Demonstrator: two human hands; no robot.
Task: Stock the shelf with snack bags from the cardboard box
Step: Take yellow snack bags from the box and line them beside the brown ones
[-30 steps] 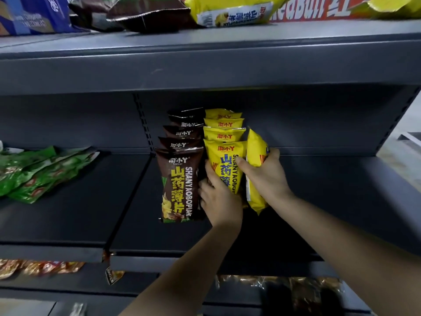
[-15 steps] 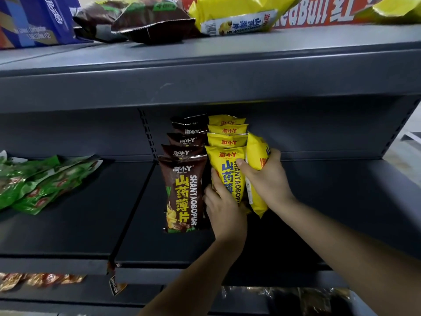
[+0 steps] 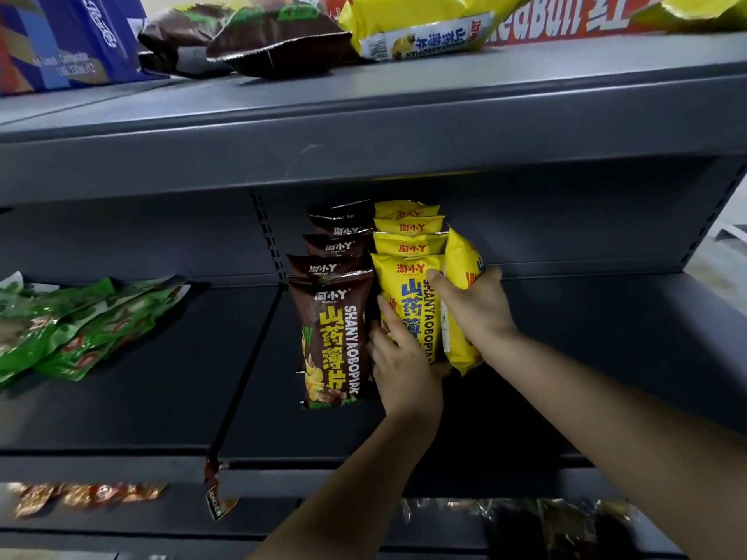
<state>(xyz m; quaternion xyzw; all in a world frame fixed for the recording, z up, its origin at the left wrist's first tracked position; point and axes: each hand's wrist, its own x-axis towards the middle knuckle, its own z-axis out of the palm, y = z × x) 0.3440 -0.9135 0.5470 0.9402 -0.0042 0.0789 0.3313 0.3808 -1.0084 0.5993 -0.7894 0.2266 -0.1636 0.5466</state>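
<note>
The right hand (image 3: 481, 313) grips a glossy yellow foil snack bag (image 3: 461, 264), turned edge-on, just to the right of the standing row of yellow foil bags (image 3: 408, 248) on the dark grey metal shelf (image 3: 606, 337). Its fingers wrap round the bag's far side while the thumb lies across the face of the row's front bag. The left hand (image 3: 404, 369) presses that front bag low on its left side, fingers straight and close together; its thumb is hidden, so I cannot tell whether it hooks behind the bag. The cardboard box is not in view.

The main risk is the row toppling. These bags are puffy and slick and stand leaning on one another, so if the left hand lifts away before the loose bag is squared up, the front bag could slide forward and pull the others down.

The neighbouring row of brown foil bags (image 3: 335, 341) stands touching the yellow one, and the left hand works right at the seam between them. A sideways shove could tip the brown front bag.

The held bag could also be left edge-on, where it would likely flop flat. A hard squeeze might crush the crisps inside.
</note>
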